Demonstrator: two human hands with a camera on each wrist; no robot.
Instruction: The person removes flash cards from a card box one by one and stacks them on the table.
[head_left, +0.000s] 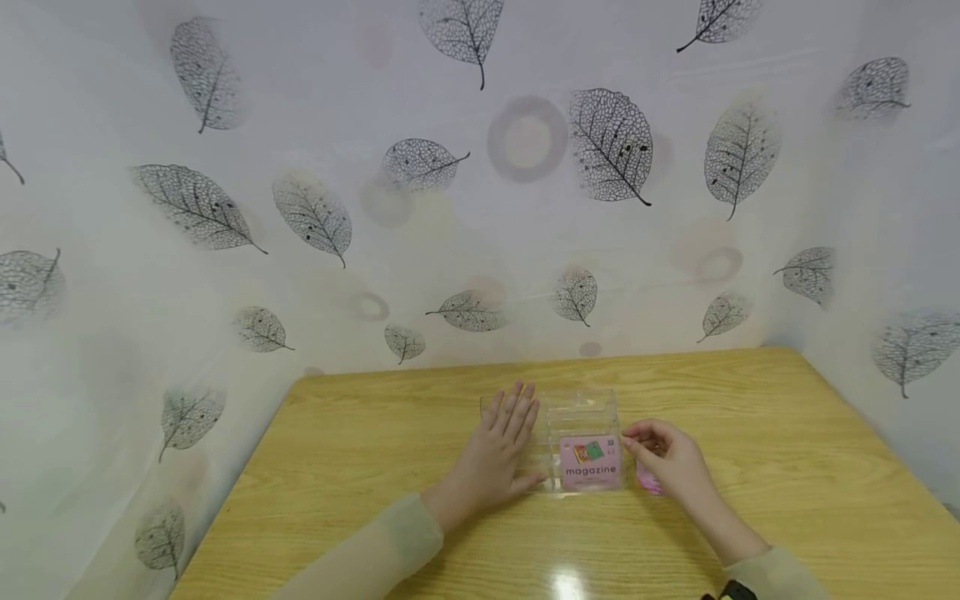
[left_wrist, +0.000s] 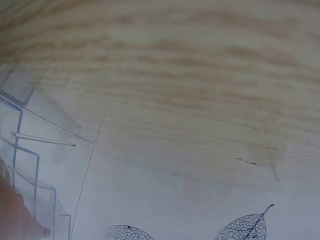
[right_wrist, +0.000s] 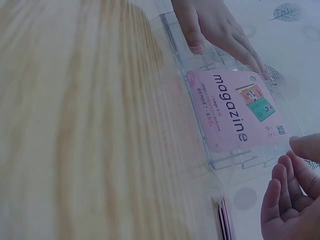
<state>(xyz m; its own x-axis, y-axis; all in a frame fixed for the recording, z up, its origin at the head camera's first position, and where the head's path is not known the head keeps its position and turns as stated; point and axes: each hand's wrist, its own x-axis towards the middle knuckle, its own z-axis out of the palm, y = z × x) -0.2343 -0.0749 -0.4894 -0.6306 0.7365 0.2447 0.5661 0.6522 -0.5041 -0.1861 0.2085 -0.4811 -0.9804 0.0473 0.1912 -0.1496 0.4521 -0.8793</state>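
A clear plastic stepped holder [head_left: 581, 417] sits on the table, with a pink card [head_left: 591, 475] printed "magazine" standing in its front. My left hand [head_left: 498, 450] lies over the holder's left part, fingers straight and pointing away from me; in the right wrist view the left hand [right_wrist: 220, 30] shows above the card. At the holder's right edge is my right hand [head_left: 671, 458], its fingers loosely bent and the thumb tip close to the index fingertip. Nothing shows between those fingertips. A small pink stack of cards [head_left: 649, 479] lies partly hidden beneath the right hand.
The yellow wood-grain table [head_left: 360, 467] reaches back to a pale curtain [head_left: 330, 133] with dark leaf prints, which also hangs at both sides. A dark watch [head_left: 737, 590] is on the right wrist.
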